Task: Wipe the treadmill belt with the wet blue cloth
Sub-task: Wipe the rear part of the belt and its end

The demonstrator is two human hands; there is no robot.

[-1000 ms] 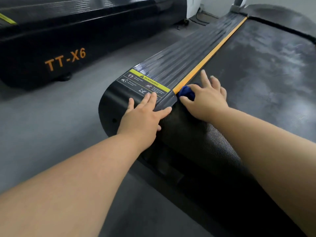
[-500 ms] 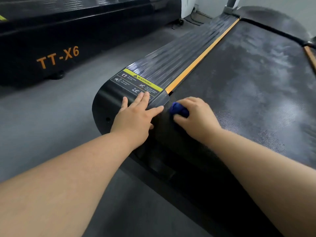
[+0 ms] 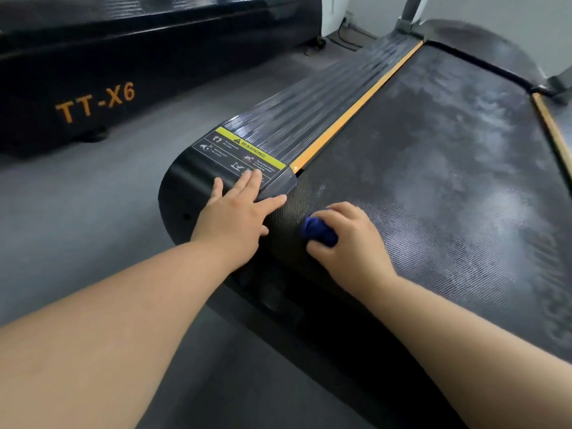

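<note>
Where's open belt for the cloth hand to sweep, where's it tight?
Open: the wide belt ahead and right of the right hand, between the orange strips. Tight: near-left corner, where the left hand rests on the side rail beside the blue cloth.

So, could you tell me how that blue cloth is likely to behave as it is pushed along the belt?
The blue cloth is bunched into a small wad under the right hand, so it is probably soft and floppy. On the textured belt it will likely drag rather than slide freely.
</note>
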